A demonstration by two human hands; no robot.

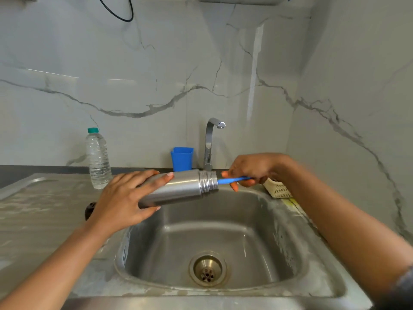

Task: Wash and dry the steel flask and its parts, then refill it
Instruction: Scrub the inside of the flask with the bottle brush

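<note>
Around flask (185,186): basin (223,231) open at 6; tap (209,142), blue cup (182,158) block 12; bottle (98,159) at 10; basket (278,189) at 3.

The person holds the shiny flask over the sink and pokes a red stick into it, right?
Not quite: the stick is blue, not red. The head view shows the left hand holding the flask over the sink while the right hand pokes the blue stick into its mouth.

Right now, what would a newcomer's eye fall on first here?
The steel flask lies sideways above the sink, gripped by the left hand, while the right hand holds a blue handle at its open mouth. Behind, a blue cup stands beside the tap and a plastic water bottle stands on the left.
</note>
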